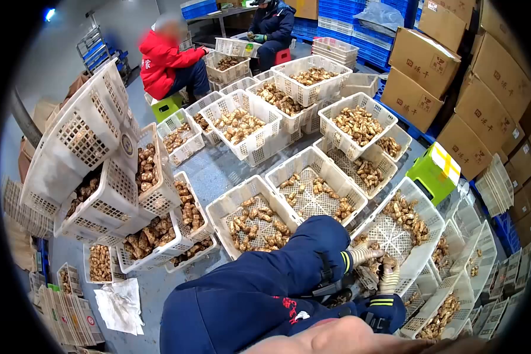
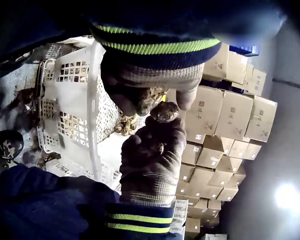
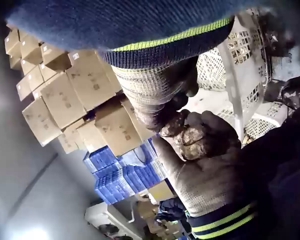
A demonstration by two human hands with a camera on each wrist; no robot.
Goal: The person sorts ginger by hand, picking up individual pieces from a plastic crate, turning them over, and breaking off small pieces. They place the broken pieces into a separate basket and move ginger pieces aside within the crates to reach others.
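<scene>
Both gloved hands meet over the near edge of a white plastic crate (image 1: 393,236), which has stubby brown mushrooms (image 1: 408,217) at its far side. In the right wrist view my left hand (image 3: 205,175) cups lumpy brown mushrooms (image 3: 192,142) in its curled fingers. My right hand (image 3: 152,97) comes from the other side, its fingertips right at a smaller mushroom (image 3: 174,123). The left wrist view shows the right hand's fingers (image 2: 162,135) bent around that dark, rounded mushroom (image 2: 164,112). The gloves are pale knit with darkened fingers.
Two crates (image 1: 251,186) of scattered mushrooms stand left of the hands, with fuller crates (image 1: 360,121) stacked beyond. A green stool (image 1: 430,177) and cardboard boxes (image 1: 425,65) are at right. Two people (image 1: 168,62) sit at the back. A white cloth (image 1: 119,304) lies on the floor.
</scene>
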